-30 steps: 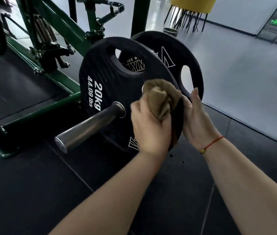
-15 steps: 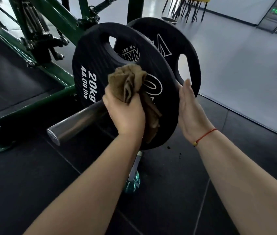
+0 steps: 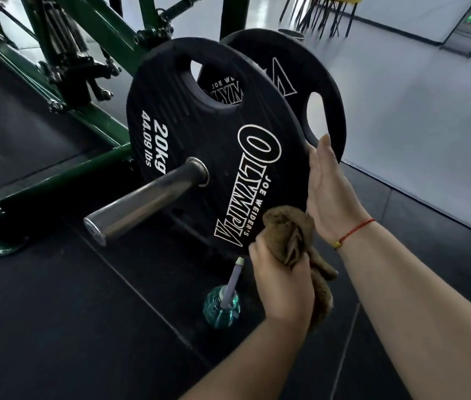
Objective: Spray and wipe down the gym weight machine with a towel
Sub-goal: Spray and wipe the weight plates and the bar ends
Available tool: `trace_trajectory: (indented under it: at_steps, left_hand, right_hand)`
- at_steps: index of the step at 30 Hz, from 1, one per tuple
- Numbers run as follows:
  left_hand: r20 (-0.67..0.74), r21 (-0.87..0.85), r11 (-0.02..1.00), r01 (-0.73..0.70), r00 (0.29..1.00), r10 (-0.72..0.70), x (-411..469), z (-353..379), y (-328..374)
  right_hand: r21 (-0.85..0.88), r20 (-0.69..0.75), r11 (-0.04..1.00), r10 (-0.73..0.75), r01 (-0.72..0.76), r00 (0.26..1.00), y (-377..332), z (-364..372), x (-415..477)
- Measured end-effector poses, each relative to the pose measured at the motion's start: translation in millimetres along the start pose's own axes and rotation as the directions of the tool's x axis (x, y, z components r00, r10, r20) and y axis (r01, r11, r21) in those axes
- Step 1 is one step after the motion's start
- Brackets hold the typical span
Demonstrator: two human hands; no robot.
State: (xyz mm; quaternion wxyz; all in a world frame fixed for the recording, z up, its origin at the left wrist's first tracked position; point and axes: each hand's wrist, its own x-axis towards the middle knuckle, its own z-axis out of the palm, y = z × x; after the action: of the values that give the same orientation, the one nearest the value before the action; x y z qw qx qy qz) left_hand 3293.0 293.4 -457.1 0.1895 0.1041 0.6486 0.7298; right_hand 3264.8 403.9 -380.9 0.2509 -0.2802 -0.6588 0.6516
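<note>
Towel (image 3: 287,235), brown and bunched, sat at lower centre-right of the frame, against the bottom edge of the front weight plate (image 3: 199,134), with a loose tail hanging below the fist. Left hand (image 3: 283,284) held it, its grip curled tight round the wad. Soft and limp, the cloth would likely mould to the plate's ridges and cut-outs. A hold on the bulk looked best, since a loose end could drag on the floor.

Right hand (image 3: 332,194) lay with fingers straight along the plate's right rim, its grip spread and clasping nothing, apparently steadying the disc. Marked 20kg, that plate was judged heavy, stiff and free to turn on the steel sleeve (image 3: 142,204) at centre-left, so bracing the rim seemed wise.

A second plate (image 3: 286,70) stood just behind, towards the upper right. Teal spray bottle (image 3: 221,307) stood on the dark floor (image 3: 55,327) below the plates, just left of the left hand. Green machine frame (image 3: 107,30) filled the upper left.
</note>
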Motion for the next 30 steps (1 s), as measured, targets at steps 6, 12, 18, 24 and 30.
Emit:
trace_trajectory:
  at_steps: [6,12,18,24,30]
  left_hand:
    - [-0.169,-0.066,0.989,-0.130,0.979,0.118,58.2,-27.2,24.8]
    - [-0.288,-0.075,0.983,-0.170,0.947,0.142,123.3,-53.3,53.6]
    - [-0.226,0.019,0.979,-0.203,0.953,0.202,120.0,-46.3,45.7]
    - [-0.105,0.111,0.977,-0.181,0.976,0.193,79.6,-38.0,9.0]
    - [0.048,0.083,0.987,-0.138,0.990,0.135,63.6,-42.9,-3.0]
  right_hand:
    - [0.075,0.007,0.997,0.000,-0.001,1.000,0.5,-3.3,-2.6]
    - [-0.149,0.016,0.982,0.122,-0.118,0.992,23.4,-24.5,-10.9]
    - [-0.298,-0.007,0.947,0.124,-0.121,0.992,39.4,-29.0,-27.7]
    - [-0.338,-0.099,0.941,-0.041,0.005,0.994,35.7,-17.4,-29.6]
    - [-0.461,-0.181,0.879,-0.226,0.120,0.957,11.2,-9.4,-21.1]
